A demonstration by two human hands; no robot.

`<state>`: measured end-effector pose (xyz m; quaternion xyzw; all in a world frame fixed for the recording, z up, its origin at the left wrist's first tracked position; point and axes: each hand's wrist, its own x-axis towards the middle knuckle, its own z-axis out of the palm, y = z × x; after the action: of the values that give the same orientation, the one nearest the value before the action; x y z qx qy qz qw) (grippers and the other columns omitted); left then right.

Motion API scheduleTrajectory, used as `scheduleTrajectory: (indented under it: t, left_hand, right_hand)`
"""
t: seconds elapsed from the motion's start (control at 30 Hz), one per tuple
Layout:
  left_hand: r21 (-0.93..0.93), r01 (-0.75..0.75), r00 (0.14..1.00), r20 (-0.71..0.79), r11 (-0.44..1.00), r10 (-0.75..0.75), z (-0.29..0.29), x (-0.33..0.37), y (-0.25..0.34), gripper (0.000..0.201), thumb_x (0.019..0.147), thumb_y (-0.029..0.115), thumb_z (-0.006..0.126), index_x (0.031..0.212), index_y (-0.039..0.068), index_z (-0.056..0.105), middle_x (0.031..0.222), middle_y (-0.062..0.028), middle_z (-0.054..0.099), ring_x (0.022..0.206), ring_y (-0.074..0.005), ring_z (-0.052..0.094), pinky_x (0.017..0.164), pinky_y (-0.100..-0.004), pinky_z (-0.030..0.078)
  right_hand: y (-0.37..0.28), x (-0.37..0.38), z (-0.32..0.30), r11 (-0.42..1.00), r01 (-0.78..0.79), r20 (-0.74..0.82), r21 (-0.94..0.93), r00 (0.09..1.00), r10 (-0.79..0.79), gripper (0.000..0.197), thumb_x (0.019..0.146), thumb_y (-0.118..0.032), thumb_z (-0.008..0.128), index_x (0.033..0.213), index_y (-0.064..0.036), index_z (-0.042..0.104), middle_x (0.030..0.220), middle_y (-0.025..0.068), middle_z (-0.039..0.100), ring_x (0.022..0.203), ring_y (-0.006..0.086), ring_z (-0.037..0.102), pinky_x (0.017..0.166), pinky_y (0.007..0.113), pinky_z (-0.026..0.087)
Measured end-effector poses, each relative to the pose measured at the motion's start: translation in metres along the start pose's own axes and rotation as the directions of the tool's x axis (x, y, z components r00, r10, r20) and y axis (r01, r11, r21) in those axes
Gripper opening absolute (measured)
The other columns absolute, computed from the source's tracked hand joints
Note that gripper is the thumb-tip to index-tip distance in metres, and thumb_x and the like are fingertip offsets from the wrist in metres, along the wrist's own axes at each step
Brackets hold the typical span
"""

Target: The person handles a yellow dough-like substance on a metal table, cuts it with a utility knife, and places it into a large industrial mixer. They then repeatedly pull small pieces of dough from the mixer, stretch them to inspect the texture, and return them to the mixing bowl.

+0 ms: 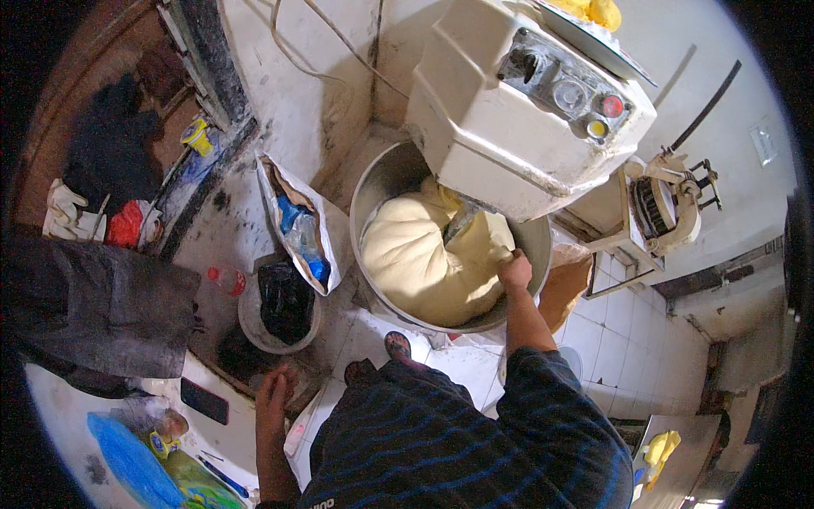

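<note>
A large mass of pale yellow dough (pixel 424 254) fills the steel bowl (pixel 377 182) of a white dough mixer (pixel 517 110). My right hand (pixel 515 271) reaches into the bowl at its right side and grips the dough's edge. My left hand (pixel 275 392) hangs low beside my body, fingers apart, holding nothing, just above the edge of a white table (pixel 59 407). My dark striped shirt fills the lower middle of the view.
A white sack (pixel 298 225) with blue plastic bottles leans left of the bowl. A bucket (pixel 280 301) lined with a black bag stands below it. A dark phone (pixel 204 400) and blue bags lie on the table. White floor tiles (pixel 627 339) stretch to the right.
</note>
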<state>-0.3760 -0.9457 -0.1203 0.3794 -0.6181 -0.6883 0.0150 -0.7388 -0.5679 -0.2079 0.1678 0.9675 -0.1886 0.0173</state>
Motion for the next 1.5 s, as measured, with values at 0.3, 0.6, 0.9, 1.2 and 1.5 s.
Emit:
scheduleTrajectory:
  t: [0.3, 0.6, 0.9, 1.2, 1.5]
  left_hand:
    - [0.025, -0.026, 0.991, 0.135, 0.999, 0.023, -0.020, 0.015, -0.011, 0.037, 0.093, 0.027, 0.047, 0.118, 0.000, 0.049, 0.110, -0.0135, 0.058, 0.098, -0.0203, 0.056, 0.087, -0.0329, 0.042]
    - [0.030, -0.145, 0.867, 0.486, 0.989, 0.113, 0.018, 0.038, 0.003, 0.033, 0.091, 0.017, 0.052, 0.118, -0.002, 0.048, 0.108, -0.0113, 0.058, 0.100, -0.0158, 0.055, 0.089, -0.0278, 0.042]
    - [-0.327, 0.095, 0.745, 0.650, 0.940, 0.151, 0.117, 0.021, 0.046, 0.051, 0.095, 0.024, 0.043, 0.139, 0.011, 0.020, 0.133, -0.0126, 0.037, 0.118, -0.0233, 0.043, 0.097, -0.0414, 0.038]
    - [-0.305, -0.072, 0.742, 0.620, 0.950, 0.256, 0.151, -0.007, 0.054, 0.028, 0.094, 0.017, 0.046, 0.118, 0.004, 0.047, 0.112, -0.0069, 0.055, 0.099, -0.0176, 0.056, 0.084, -0.0350, 0.048]
    - [-0.417, -0.135, 0.869, 0.387, 0.899, 0.310, 0.156, -0.016, 0.066, 0.022, 0.093, 0.014, 0.047, 0.111, 0.001, 0.049, 0.106, -0.0085, 0.058, 0.094, -0.0174, 0.058, 0.082, -0.0338, 0.048]
  right_hand:
    - [-0.003, -0.034, 0.019, 0.780, -0.166, 0.171, 0.604, 0.982, 0.077, 0.030, 0.069, -0.014, 0.057, 0.092, 0.0050, 0.060, 0.072, 0.0105, 0.060, 0.062, 0.0178, 0.056, 0.056, 0.032, 0.045]
    - [-0.042, -0.173, -0.046, 0.364, -0.309, 0.415, 0.879, 0.870, -0.264, 0.045, 0.087, -0.019, 0.055, 0.123, 0.0034, 0.039, 0.111, 0.0142, 0.053, 0.100, 0.0212, 0.055, 0.083, 0.032, 0.045]
    - [-0.109, -0.276, -0.096, 0.436, 0.306, 0.109, 0.846, 0.703, -0.703, 0.054, 0.087, -0.009, 0.054, 0.136, -0.0057, 0.033, 0.135, 0.0162, 0.040, 0.118, 0.0171, 0.042, 0.097, 0.030, 0.034]
    - [-0.079, -0.253, -0.091, 0.539, 0.330, 0.073, 0.775, 0.801, -0.595, 0.029, 0.081, -0.014, 0.064, 0.108, -0.0036, 0.057, 0.094, 0.0122, 0.060, 0.072, 0.0187, 0.058, 0.065, 0.026, 0.046]
    - [-0.020, -0.205, -0.132, 0.028, -0.533, 0.479, 0.846, 0.736, -0.479, 0.032, 0.088, -0.014, 0.056, 0.117, -0.0035, 0.049, 0.107, 0.0095, 0.058, 0.087, 0.0187, 0.061, 0.073, 0.032, 0.053]
